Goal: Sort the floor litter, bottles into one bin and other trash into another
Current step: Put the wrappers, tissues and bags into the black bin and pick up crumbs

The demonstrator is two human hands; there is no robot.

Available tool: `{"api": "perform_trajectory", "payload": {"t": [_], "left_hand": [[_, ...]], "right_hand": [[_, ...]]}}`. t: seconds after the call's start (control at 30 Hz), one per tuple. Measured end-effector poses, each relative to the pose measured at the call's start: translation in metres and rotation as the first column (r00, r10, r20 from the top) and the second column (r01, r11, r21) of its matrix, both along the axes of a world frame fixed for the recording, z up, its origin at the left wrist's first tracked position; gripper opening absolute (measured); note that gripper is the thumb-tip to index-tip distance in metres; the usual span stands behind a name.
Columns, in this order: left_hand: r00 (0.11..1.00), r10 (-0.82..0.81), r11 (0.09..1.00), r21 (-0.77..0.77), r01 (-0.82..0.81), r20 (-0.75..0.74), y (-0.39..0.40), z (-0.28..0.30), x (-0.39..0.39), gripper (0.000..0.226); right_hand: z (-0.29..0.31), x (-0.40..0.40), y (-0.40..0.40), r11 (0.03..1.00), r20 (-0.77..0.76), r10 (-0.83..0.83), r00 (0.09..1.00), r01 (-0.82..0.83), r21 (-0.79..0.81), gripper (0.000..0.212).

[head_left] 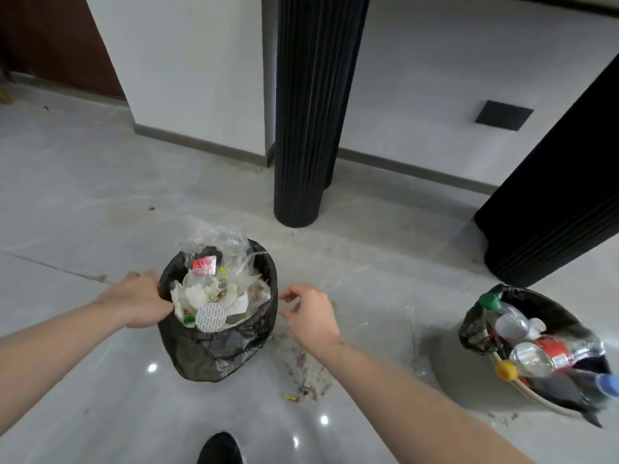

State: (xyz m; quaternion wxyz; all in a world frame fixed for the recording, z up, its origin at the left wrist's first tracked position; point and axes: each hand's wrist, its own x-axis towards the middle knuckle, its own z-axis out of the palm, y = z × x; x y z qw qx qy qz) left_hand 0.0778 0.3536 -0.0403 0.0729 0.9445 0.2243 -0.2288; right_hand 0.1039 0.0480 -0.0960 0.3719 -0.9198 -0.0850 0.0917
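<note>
Left hand (139,301) is curled over the rim of the trash bin (217,349), gripping its black liner. Right hand (310,314) is held just beside the opposite rim, fingers loosely bent, nothing held. Paper and plastic scraps are heaped in this upright bin. Bottles (532,356) are lain slantwise, caps mostly leftward, in the second bin (475,329) well to the right. Crumbs (310,385) are scattered on the floor (83,202).

Left hand (140,301) fingertips hidden behind bin liner (214,349), blue-capped bottle (603,385) blurred (frame edge), shoe (221,448) cut off
</note>
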Motion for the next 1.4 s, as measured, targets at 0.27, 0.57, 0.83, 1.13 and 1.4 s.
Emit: {"api": "perform_trajectory", "payload": {"t": [0.27,0.57,0.83,1.13,1.4], "left_hand": [[0.888,0.432,0.847,-0.268,-0.460,-0.157,-0.033,-0.018,-0.008,0.059],[0.663,0.734,0.653,-0.419,-0.631,0.145,-0.094,-0.060,-0.038,0.051],[0.855,-0.155,0.957,-0.139,0.254,0.496,-0.190,-0.081,-0.097,0.024],[0.976,-0.214,0.940,-0.265,0.216,0.036,-0.224,-0.176,-0.104,0.033],[0.975,-0.217,0.945,-0.242,0.220,0.040,-0.243,-0.245,-0.098,0.037]], "right_hand": [[0.006,-0.003,-0.122,0.962,0.005,-0.056,0.998,0.055,-0.266,0.026],[-0.017,-0.046,-0.194,0.926,-0.144,-0.148,0.978,0.085,-0.368,0.023],[-0.089,-0.079,-0.166,0.942,-0.290,-0.084,0.953,-0.019,-0.335,0.034],[-0.160,-0.062,-0.160,0.921,-0.286,0.004,0.958,-0.115,-0.372,0.045],[-0.208,-0.044,-0.162,0.878,-0.206,0.097,0.974,-0.181,-0.442,0.047]]}}
